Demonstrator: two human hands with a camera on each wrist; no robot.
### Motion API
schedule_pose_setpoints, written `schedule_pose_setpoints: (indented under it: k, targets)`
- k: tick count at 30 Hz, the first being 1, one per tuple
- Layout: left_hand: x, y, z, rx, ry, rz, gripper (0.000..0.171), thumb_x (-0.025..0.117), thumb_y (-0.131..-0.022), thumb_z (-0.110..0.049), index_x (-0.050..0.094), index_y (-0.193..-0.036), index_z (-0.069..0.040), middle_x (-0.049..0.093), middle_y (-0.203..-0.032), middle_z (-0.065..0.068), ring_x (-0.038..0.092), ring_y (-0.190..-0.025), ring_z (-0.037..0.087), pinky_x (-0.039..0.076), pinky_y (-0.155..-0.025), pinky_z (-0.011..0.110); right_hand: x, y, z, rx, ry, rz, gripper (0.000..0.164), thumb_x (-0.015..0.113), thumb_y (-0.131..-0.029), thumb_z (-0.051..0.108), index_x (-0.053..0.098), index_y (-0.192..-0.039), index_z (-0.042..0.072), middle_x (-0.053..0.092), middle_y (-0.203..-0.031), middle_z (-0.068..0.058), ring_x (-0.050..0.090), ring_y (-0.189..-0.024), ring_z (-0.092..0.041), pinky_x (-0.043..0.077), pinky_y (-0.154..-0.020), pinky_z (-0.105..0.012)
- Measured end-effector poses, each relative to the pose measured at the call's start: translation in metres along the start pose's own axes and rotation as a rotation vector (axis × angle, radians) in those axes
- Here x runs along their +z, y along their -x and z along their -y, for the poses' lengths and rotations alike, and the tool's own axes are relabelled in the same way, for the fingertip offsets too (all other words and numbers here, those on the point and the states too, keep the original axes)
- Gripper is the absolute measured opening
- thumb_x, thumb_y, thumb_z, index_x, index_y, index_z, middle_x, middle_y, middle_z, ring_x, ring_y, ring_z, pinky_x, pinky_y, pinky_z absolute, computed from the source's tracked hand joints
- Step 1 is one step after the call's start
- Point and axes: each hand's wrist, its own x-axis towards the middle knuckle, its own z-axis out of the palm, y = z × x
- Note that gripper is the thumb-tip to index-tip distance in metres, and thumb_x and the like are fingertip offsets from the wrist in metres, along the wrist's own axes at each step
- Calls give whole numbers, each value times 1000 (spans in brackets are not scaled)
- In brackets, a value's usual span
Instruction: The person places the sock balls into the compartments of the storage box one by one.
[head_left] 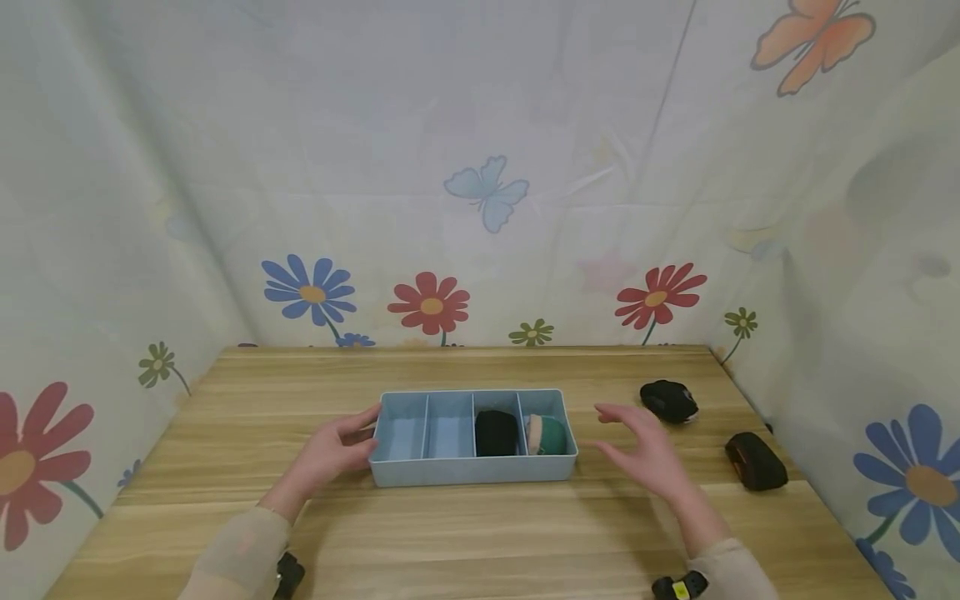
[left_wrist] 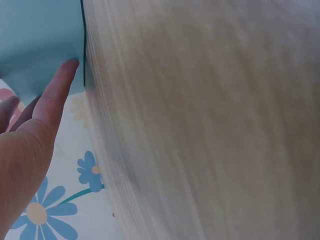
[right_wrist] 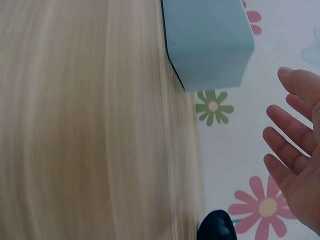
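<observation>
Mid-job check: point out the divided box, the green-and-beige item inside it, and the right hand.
Divided box [head_left: 474, 472], head view: front wall.
Green-and-beige item [head_left: 552, 436], head view: its green part.
Right hand [head_left: 649, 452], head view: middle of the hand.

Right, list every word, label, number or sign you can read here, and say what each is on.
None can be read.
Blue tray: no lettering visible.
Backdrop cloth: pictures only, such as flowers and butterflies.
Yellow patch on the right wrist's black device: too small to read.
</observation>
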Motion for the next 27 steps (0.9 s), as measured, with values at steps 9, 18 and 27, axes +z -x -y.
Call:
schedule_pose_setpoints:
  k: [9,18,27]
  targets:
    - [1,0,1,5,-4,-1,62,67,-94,-16,42,-151,-11,38,-154,19,49,-130,40,53,-92,39,-18,12,-15,39,65,-10,57,87,-71,3,64,-124,2,71,-103,-7,59,-102,-32,42,-91,-52]
    - [1,0,0,9,3,-4,63,68,-94,-16,42,-151,-10,38,-154,18,50,-130,39,54,-91,38,-41,23,-23,117,82,53,61,87,-73,7,62,-128,3,70,-107,-9,57,-103,-31,43,-89,-53]
    - [-1,0,0,31,18,0,62,67,-93,-12,43,-150,-8,39,-152,20,50,-129,39,53,-94,40,-68,34,-44,98,105,109,63,88,-73,14,61,-129,4,68,-108,-7,58,-102,-31,42,-87,-50]
